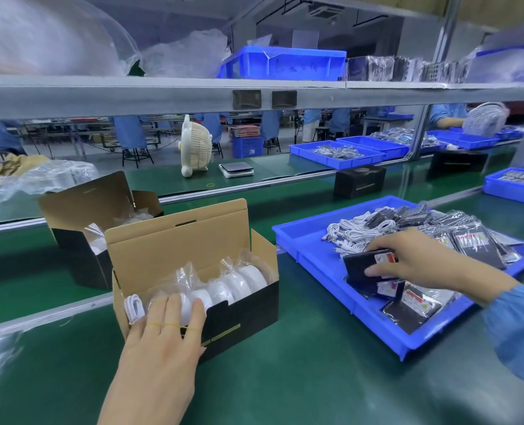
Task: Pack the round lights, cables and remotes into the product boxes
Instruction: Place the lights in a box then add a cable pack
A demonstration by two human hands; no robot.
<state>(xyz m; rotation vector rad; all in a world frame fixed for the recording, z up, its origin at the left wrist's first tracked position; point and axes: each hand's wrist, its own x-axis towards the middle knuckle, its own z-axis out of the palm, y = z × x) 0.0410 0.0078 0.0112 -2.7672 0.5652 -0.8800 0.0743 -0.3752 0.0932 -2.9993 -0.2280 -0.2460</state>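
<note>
Reaching into the blue tray (288, 237), the right hand (414, 259) pinches a bagged black remote (368, 265) — thumb under its near edge, fingers curled over the top — just above the other remotes heaped there. It looks light, flat and stiff, but the clear sleeve is likely slippery, so a hold across the short edges seems safer than pressing on the film faces. The coiled white cables (356, 228) at the tray's far side are soft and springy; taking one by the bundle's middle should keep it from uncoiling. The left hand (165, 326) lies flat, fingers straight, on the near end of the open product box (242, 308), steadying it. Inside stand the bagged round lights (239, 280) in a row on edge, smooth and probably scuff-prone, with one white cable (134, 307) tucked at the left end.
</note>
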